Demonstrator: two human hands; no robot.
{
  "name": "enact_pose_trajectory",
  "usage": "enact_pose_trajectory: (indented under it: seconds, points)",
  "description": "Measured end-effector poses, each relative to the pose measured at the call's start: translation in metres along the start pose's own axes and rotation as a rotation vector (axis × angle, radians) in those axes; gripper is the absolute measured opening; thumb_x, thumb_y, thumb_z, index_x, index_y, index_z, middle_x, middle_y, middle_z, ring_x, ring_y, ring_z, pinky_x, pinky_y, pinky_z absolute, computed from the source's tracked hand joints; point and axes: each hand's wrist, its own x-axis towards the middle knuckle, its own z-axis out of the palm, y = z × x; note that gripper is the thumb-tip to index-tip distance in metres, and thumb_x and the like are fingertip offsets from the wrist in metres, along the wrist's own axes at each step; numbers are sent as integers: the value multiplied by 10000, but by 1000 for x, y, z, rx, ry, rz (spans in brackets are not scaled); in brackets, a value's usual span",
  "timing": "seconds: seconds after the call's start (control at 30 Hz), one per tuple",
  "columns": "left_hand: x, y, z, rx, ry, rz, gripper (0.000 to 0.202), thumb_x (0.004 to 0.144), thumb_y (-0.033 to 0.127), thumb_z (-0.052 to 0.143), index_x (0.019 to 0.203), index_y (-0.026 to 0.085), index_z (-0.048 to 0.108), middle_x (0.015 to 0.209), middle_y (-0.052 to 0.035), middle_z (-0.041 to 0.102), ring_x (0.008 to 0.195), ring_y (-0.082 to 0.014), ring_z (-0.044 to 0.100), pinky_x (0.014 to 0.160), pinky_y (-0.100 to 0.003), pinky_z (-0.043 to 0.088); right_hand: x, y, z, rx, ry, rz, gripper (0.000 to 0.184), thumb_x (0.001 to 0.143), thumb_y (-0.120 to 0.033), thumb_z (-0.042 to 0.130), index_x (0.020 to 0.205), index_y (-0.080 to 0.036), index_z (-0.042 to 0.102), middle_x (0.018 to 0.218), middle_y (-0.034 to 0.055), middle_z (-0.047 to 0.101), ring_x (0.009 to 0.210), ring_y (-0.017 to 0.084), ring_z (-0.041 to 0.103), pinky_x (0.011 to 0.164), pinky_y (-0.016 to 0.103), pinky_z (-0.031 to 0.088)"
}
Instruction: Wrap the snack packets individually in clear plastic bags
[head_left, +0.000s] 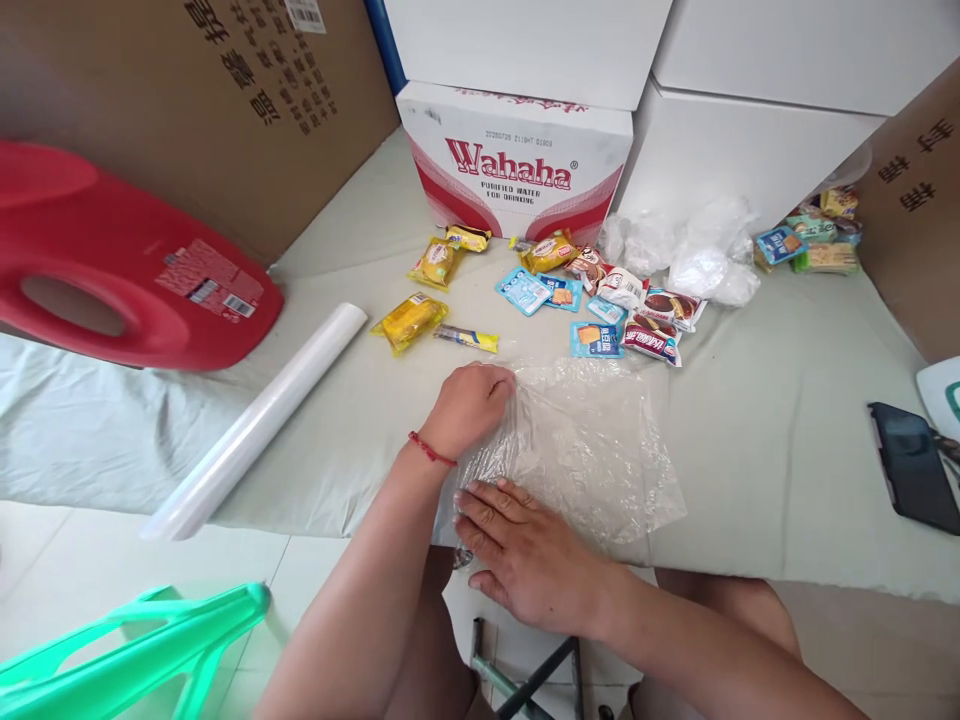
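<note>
A clear plastic bag (pixel 592 450) lies spread and wrinkled at the front of the cloth-covered table, its near left corner reaching the edge. My left hand (pixel 472 405), with a red cord bracelet on the wrist, is closed at the bag's upper left corner and pinches the film there. Lower down, my right hand (pixel 525 550) rests with fingers stretched out over the bag's near left part. Just beyond the bag lie a blue snack packet (pixel 596 340), a maroon-and-white snack packet (pixel 652 338) and a thin yellow-and-grey stick packet (pixel 466 338).
A roll of clear film (pixel 259 420) slants across the left of the table, near a red jug (pixel 135 260). Yellow-wrapped snacks (pixel 411 322) and crumpled clear bags (pixel 705 250) sit before the Wahaha carton (pixel 517 165). A phone (pixel 915 465) lies far right; a green stool (pixel 142 640) stands below.
</note>
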Motion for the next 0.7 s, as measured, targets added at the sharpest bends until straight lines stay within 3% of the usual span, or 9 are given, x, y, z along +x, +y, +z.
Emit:
enact_pose_trajectory:
  seconds: [0.1, 0.2, 0.27, 0.4, 0.5, 0.6, 0.7]
  points:
    - [6, 9, -4, 16, 9, -143, 414, 865, 166, 403, 988, 208, 796, 1001, -47, 806, 972, -239, 718, 924, -337, 526, 2, -1, 2, -23, -10, 6, 494, 1079, -363, 398, 1492, -105, 479, 1614, 103, 434, 1539, 231, 283, 1308, 434, 173]
    - [13, 22, 0, 125, 33, -239, 433, 875, 151, 409, 1088, 190, 784, 1084, -87, 794, 1021, -273, 709, 917, -366, 519, 5, -7, 8, -56, 6, -19, 449, 1074, -265, 385, 1468, -89, 508, 1574, 114, 484, 1520, 237, 312, 1304, 440, 179]
    - [16, 32, 6, 222, 35, -234, 425, 904, 153, 396, 1091, 159, 777, 1090, -127, 786, 1034, -298, 697, 913, -392, 513, 7, -13, 13, -59, 20, -51, 414, 1057, -213, 397, 1421, -100, 561, 1524, 112, 538, 1488, 244, 364, 1302, 431, 183]
    - [16, 41, 23, 404, 71, -138, 397, 953, 184, 381, 906, 114, 769, 961, -195, 766, 1031, -348, 656, 886, -450, 496, 6, -18, 15, -10, 28, -99, 369, 1016, -217, 488, 1337, -93, 621, 1391, 125, 634, 1423, 264, 447, 1301, 413, 180]
    - [11, 38, 36, 407, 176, -97, 365, 955, 158, 384, 957, 116, 747, 1074, -196, 757, 1157, -354, 617, 914, -480, 480, 2, -9, 1, 122, 6, -155, 398, 966, -351, 600, 1241, -70, 665, 1318, 151, 674, 1371, 274, 506, 1270, 389, 267]
    - [7, 32, 49, 344, 259, -57, 383, 970, 135, 363, 1130, 122, 710, 1298, -166, 709, 1338, -310, 545, 1101, -519, 384, -6, 9, -24, 350, 23, -224, 285, 1015, -332, 520, 1096, -136, 710, 1087, 73, 769, 1141, 173, 666, 1113, 284, 462]
    - [4, 30, 60, 305, 281, -18, 411, 1010, 193, 344, 1281, 150, 650, 1452, -143, 623, 1430, -289, 479, 1220, -599, 211, -14, 36, -48, 422, 219, -7, 317, 1065, -267, 403, 1149, -171, 693, 1008, 34, 781, 974, 124, 709, 961, 257, 545]
